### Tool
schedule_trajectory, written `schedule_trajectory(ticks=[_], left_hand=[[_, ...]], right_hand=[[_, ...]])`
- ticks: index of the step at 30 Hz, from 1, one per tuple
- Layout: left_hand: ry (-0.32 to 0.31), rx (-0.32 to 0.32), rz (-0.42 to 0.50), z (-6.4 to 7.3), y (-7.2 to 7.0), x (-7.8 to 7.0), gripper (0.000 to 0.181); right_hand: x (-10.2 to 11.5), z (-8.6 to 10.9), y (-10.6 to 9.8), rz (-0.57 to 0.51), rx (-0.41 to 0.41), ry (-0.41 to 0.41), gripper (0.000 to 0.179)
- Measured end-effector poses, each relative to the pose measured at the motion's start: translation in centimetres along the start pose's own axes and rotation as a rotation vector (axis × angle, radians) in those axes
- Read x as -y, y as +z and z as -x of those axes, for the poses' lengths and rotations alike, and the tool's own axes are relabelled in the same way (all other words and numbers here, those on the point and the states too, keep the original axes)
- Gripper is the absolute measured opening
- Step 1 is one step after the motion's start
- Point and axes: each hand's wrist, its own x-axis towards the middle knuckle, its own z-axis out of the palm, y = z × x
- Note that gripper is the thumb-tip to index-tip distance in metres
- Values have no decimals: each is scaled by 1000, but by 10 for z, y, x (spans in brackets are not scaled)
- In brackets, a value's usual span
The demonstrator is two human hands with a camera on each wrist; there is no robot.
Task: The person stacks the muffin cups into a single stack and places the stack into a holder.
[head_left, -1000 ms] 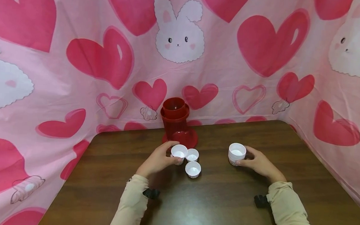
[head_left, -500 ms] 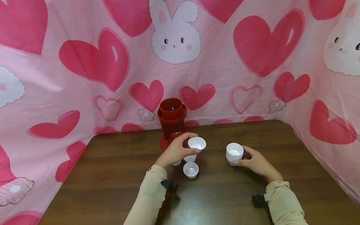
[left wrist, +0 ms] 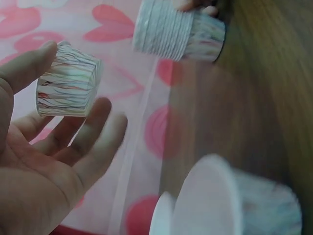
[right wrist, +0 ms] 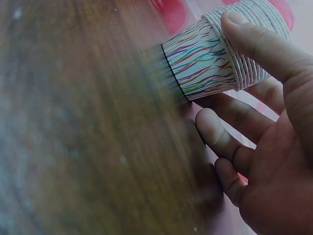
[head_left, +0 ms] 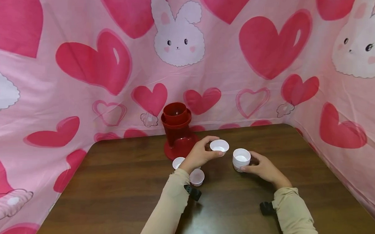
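Pinched between thumb and fingers of my left hand [head_left: 201, 154] is one small white paper baking cup [head_left: 219, 146], raised above the table just left of a stack of such cups [head_left: 241, 159]. Coloured wavy lines run down the held cup's side [left wrist: 68, 82] in the left wrist view. My right hand [head_left: 264, 168] grips that nested stack upright on the tabletop, thumb on the near side; the right wrist view shows many rims of the stack [right wrist: 244, 46]. Beneath my left wrist stand loose cups: one in front [head_left: 197, 177], another at left [head_left: 178, 162], and one mostly hidden behind the hand.
A red plastic holder [head_left: 176, 130] with a round base and open tube top stands at the back of the brown wooden table [head_left: 119, 190]. Pink heart-and-rabbit cloth [head_left: 220, 73] hangs close behind the table and along its sides.
My left hand has lifted its cup off the loose group and carried it right, towards the stack. The right hand keeps holding the stack in place. The head view has turned slightly.
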Motion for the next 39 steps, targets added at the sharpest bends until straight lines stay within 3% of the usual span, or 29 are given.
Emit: schedule_trajectory(ticks=[9,18,25,32,39], left_hand=[[13,55,-60,-14,29,3,55],[-5,86,-69,-19,44,-1,53],[-12,85,-87,-29,58,-6,54],[-36,72,-100,-31,67,-3,54],[-49,83,-174,-30,68,4,55]], right_hand=[[2,1,0,-44,12,12,66],[2,-1,-1,-35,20,-8,62],[3,-1,0,-12,19,4,71],[2,-1,0,-36,30,0,69],[1,0,-1,-68,23,-6,67]])
